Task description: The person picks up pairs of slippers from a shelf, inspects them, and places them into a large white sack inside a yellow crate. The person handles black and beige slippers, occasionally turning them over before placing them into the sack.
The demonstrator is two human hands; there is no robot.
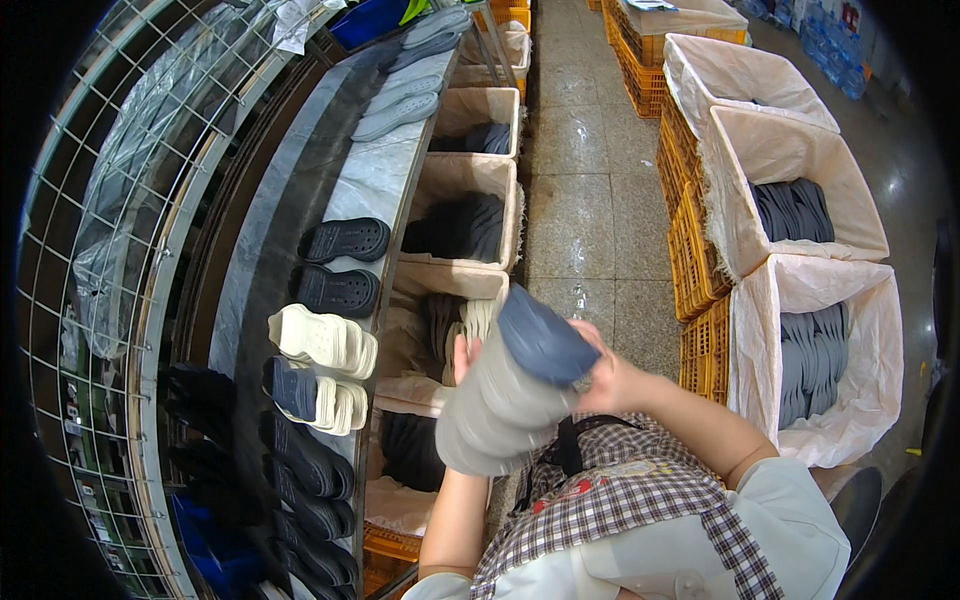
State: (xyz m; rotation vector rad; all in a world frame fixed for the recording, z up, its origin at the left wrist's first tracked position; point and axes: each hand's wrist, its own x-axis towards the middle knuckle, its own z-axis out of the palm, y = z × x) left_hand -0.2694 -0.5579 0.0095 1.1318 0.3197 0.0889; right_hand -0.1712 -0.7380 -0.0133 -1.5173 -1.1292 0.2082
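Between my two hands, in front of my chest, is a stack of nested grey foam clog pieces (500,415), with a dark blue one (545,335) on its far end. The stack is smeared by motion. My right hand (605,375) grips its right side near the blue piece. On the left side, fingertips of my left hand (466,355) show, closed against the stack; the rest of that hand is hidden behind it. To the left, on a long shelf, lie cream clog stacks (325,340), one topped by a dark blue piece (295,388).
The metal shelf (360,180) also carries black clogs (345,240) and grey ones (395,115). Below it stand lined bins (470,170) of dark pieces. At right are lined bins (765,340) of grey pieces on yellow crates (690,240). A tiled aisle (570,200) runs between; wire mesh (130,230) stands far left.
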